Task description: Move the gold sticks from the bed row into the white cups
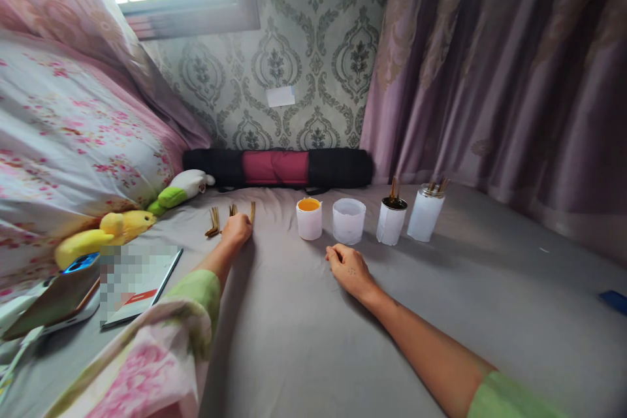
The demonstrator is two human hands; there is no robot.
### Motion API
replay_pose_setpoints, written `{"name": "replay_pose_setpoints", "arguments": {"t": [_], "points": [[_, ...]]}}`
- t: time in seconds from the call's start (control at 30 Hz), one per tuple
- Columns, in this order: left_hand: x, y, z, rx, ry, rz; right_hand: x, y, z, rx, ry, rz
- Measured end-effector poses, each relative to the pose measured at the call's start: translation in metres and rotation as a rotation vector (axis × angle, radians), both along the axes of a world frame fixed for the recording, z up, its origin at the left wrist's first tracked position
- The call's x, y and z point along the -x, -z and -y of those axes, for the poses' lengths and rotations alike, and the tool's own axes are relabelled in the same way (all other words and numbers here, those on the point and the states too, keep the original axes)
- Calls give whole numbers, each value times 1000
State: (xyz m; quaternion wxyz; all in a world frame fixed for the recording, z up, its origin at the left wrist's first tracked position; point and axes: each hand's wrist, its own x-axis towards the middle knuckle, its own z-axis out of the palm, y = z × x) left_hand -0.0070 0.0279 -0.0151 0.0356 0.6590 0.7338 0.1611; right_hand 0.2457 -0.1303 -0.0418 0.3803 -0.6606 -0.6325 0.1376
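My left hand (238, 230) is on the grey sheet at the left, its fingers curled downward and mostly hidden from me. Thin brown sticks (232, 210) show just beyond its knuckles, and more sticks (253, 210) show at its right side. To its left lies a separate bundle of sticks (213, 222). Whether the fingers grip any of them is hidden. My right hand (350, 269) rests with fingers closed, nothing visible in them, in front of a white cup with an orange inside (309, 222) and a wider translucent white tub (349, 222).
Right of the tub stand a white-wrapped can (390, 225) and a taller white-wrapped jar (425, 215), both holding brown sticks. At the left are a tablet (169, 274), a phone (53, 297) and plush toys (128, 227). A black-and-maroon roll (277, 168) lies against the wall.
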Motion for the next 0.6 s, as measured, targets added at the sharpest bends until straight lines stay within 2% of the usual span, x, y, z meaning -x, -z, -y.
{"name": "replay_pose_setpoints", "arguments": {"t": [0.6], "points": [[-2, -4, 0, -19, -21, 76, 0, 0, 1, -10, -8, -1]]}}
